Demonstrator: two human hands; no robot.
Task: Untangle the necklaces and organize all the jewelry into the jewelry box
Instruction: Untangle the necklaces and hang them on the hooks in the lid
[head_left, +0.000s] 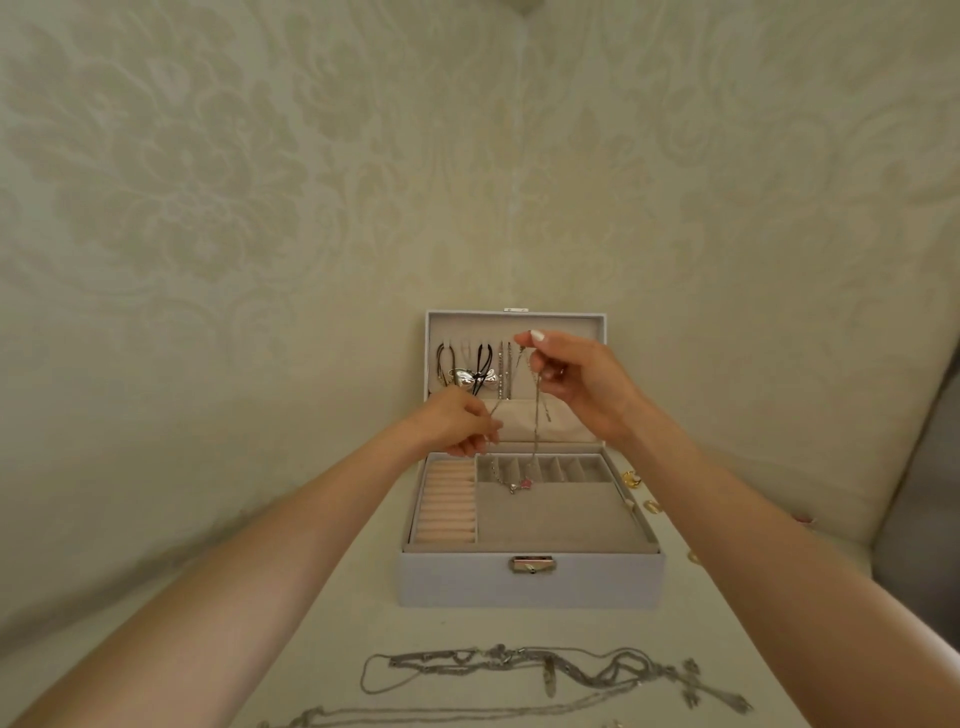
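A grey jewelry box (530, 584) stands open in front of me, its lid upright against the wall. Both hands hold one thin silver necklace (535, 431) above the box. My right hand (582, 384) pinches its upper end near the lid's hooks. My left hand (460, 423) pinches the chain lower down. A small pink pendant (524, 484) hangs at the bottom, over the tray's small compartments. Black cords and a silver bow pendant (467, 378) hang inside the lid. A tangle of silver necklaces (550, 673) lies on the surface near me.
Gold earrings (631, 479) lie to the right of the box, with more small gold pieces (652, 506) behind my right forearm. Peach ring rolls (447, 506) fill the tray's left side. The patterned wall rises right behind the box.
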